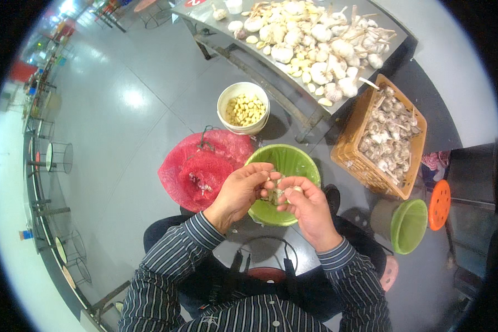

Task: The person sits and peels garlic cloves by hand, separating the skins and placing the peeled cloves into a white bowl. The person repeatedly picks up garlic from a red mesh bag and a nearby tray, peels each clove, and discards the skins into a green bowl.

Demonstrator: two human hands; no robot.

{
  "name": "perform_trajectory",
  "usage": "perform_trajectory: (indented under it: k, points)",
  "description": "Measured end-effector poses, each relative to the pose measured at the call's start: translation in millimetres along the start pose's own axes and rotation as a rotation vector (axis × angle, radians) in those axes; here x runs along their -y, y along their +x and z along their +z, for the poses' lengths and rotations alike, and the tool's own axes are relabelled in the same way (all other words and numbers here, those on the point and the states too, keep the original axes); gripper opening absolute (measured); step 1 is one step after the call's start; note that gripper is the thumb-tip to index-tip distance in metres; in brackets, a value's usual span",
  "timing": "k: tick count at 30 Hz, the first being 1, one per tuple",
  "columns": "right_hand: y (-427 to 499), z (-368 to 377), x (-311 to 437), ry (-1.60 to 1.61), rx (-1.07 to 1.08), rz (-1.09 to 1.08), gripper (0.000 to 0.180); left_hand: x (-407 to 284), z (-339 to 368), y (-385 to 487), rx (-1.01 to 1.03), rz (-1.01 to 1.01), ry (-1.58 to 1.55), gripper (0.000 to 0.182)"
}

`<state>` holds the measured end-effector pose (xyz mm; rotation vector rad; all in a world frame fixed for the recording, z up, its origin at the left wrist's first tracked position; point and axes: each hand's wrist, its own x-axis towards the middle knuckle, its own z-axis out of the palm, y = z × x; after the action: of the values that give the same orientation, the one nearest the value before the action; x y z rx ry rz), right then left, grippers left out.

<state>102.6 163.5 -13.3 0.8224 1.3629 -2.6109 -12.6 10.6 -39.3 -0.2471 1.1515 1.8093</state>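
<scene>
Both hands are held close together over a green plastic bin (306,162) that has some garlic skins inside. My right hand (309,205) pinches a pale garlic clove (295,189) between thumb and fingers. The fingers of my left hand (242,189) are bent, thumb against forefinger, with a small pale bit at their tips that is too small to name. Just beyond the bin, a white bucket (224,118) holds peeled garlic cloves (245,110). Garlic bulbs (321,33) and loose cloves lie heaped on a metal table (269,62) at the top.
A red mesh sack (178,166) lies left of the bin. To the right stands an orange plastic crate (352,162) full of garlic bulbs. Beyond it are another green-lined bin (411,228) and an orange stool (440,205). Wire-framed stools (60,157) line the far left.
</scene>
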Motion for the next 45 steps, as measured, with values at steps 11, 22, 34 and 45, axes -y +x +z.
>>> perform_trajectory:
  k: [11, 22, 34, 45]
  points:
    - [-5, 8, 22, 0.140, 0.074, -0.049, 0.020, -57, 24, 78, -0.013, 0.267, -0.035, 0.027]
    - [4, 0, 38, 0.234, 0.049, -0.077, 0.020, -126, 28, 151, -0.120, 0.556, 0.443, 0.036]
    - [38, 4, 37, 0.511, 0.075, -0.015, 0.060, -33, 30, 7, -0.118, 0.784, 1.022, 0.025]
    - [41, 24, 8, 0.159, 0.212, -0.074, 0.040, -24, -3, -25, -0.145, 0.916, 1.155, 0.030]
